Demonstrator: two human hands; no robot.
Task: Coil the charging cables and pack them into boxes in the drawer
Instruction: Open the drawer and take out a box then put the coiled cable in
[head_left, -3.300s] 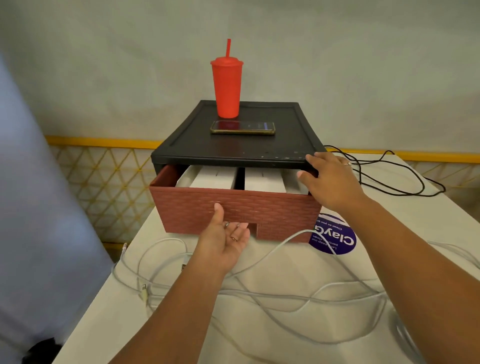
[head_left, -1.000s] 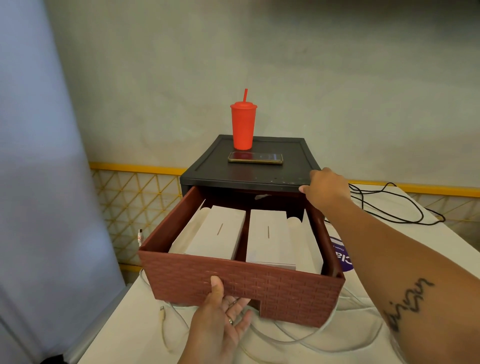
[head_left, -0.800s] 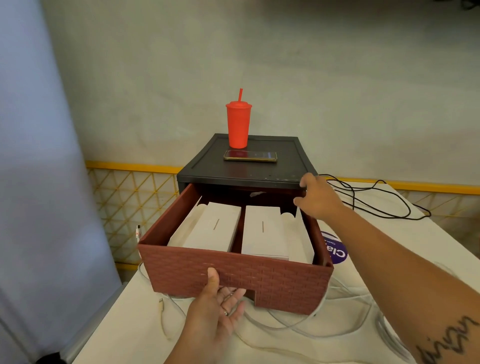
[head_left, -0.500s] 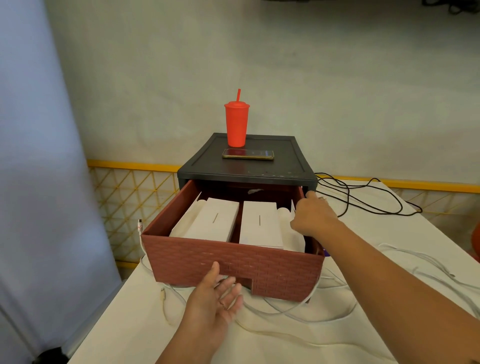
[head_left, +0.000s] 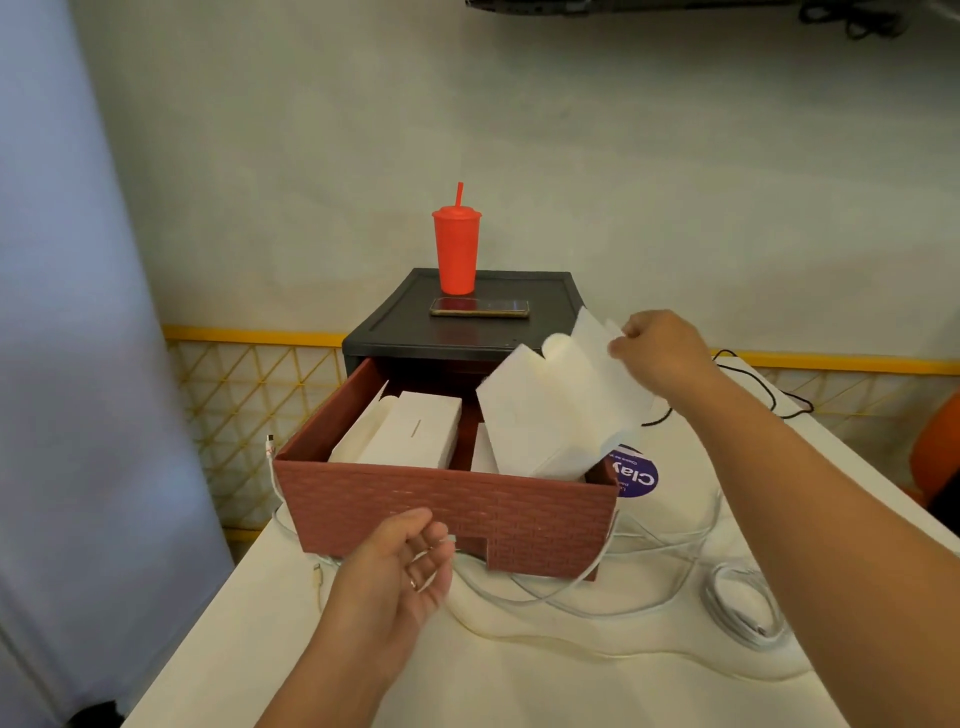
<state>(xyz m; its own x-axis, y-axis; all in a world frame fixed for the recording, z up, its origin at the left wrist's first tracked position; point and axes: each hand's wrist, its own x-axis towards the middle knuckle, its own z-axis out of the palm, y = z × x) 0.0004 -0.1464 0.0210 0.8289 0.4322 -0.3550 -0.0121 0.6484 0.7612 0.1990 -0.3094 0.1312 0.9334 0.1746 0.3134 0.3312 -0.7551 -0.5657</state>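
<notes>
A white box (head_left: 550, 415) tilts above the drawer (head_left: 447, 504) at its 3 o'clock side, its flap pinched by the right hand (head_left: 660, 353) and its lower end hidden. A second box (head_left: 410, 434) lies at 9 o'clock (a white edge beneath the tilted one is unclear). At 6 o'clock the left hand (head_left: 400, 566) is slack and empty above white cables (head_left: 649, 597), too tangled to count.

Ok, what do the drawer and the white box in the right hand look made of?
The drawer: likely moulded plastic, matte reddish-brown, with a regular brick-like relief on its front. The white box, pinched by the right hand: probably thin card, matte, with crisp folded edges and an upright flap.
</notes>
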